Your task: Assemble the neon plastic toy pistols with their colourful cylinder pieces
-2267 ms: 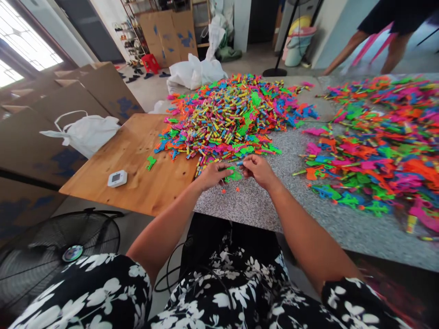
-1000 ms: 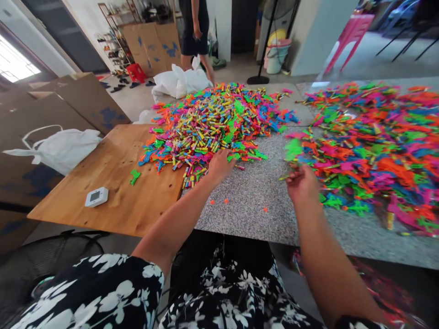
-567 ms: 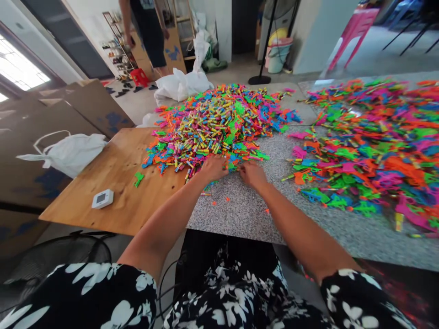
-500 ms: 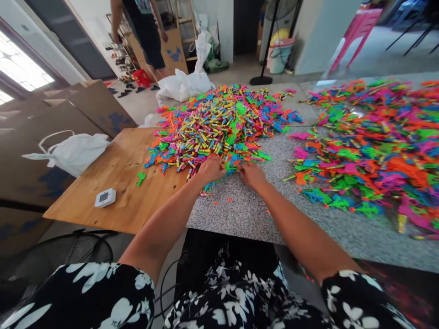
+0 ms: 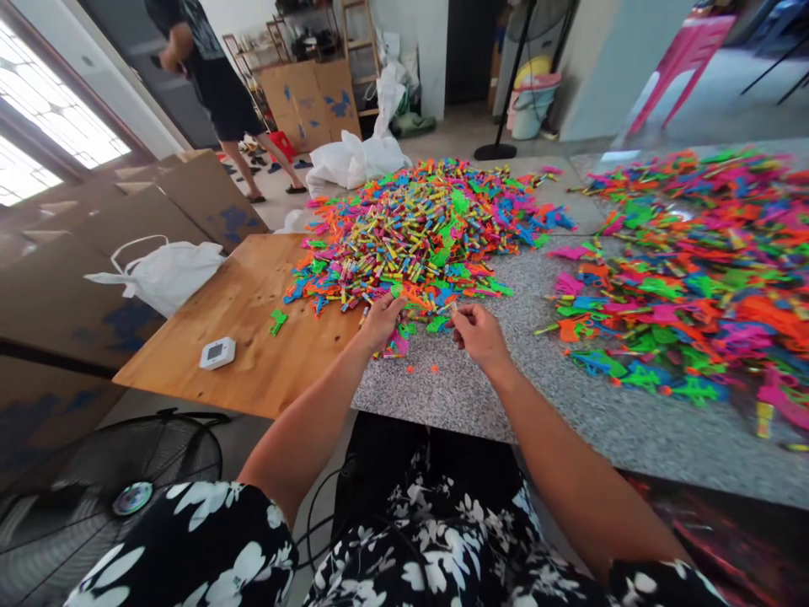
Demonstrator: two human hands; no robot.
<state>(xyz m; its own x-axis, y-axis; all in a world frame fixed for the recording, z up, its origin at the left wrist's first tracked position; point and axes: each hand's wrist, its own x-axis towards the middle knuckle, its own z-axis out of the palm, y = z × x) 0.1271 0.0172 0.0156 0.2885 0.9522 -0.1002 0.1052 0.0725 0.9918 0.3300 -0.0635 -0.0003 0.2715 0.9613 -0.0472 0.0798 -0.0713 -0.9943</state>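
Note:
Small bright plastic toy guns and little wrapped tubes make up a large pile (image 5: 410, 228) in front of me. At its near edge, my left hand (image 5: 383, 320) is closed on a toy gun (image 5: 414, 296), which looks orange, with a green piece by the fingertips. Facing it on the right, my right hand (image 5: 479, 331) pinches a small pale tube (image 5: 453, 308). The two hands are a short way apart, just above the tabletop. Under them lie a few green, blue and pink toy guns. Two tiny orange bits lie on the speckled stone top (image 5: 404, 396) between my forearms.
Another heap of toy guns (image 5: 695, 287) covers the right side. On the wooden board (image 5: 253, 278) are a white timer-like device (image 5: 217, 353) and a green toy gun (image 5: 277, 321). White bags, cardboard boxes (image 5: 183, 202) and a floor fan (image 5: 126, 497) stand left. A person (image 5: 215, 84) is beyond.
My hands have lifted slightly off the pile's edge, and the right one now shows a small tube in its pinch. The person behind has stepped left. The view has shifted slightly.

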